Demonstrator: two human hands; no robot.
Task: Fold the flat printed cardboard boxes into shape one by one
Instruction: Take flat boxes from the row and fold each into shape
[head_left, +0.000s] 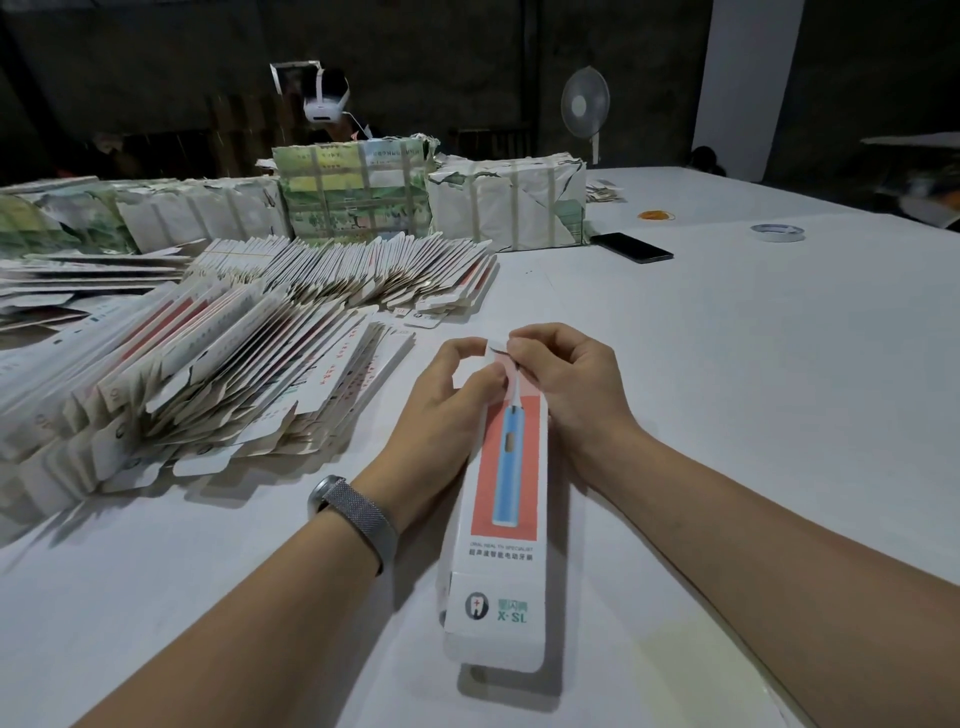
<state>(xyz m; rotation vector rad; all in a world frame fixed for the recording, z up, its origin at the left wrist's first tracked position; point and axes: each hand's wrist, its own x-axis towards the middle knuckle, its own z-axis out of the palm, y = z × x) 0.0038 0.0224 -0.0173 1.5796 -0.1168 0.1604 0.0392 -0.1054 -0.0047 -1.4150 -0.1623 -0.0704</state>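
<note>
A long white toothbrush box (506, 519) with a red panel and a blue toothbrush print lies lengthwise on the white table (727, 364), opened into shape. At its far end, my left hand (447, 400) grips the box's left side with curled fingers. My right hand (566, 374) pinches the small end flap there. The near end flap hangs open toward me. Large fanned stacks of flat printed boxes (234, 374) lie to the left.
Wrapped taped bundles (506, 208) stand along the back of the table. A black phone (631, 247), a tape roll (777, 232) and orange rubber bands (655, 214) lie at the far right. A standing fan (585, 106) is behind.
</note>
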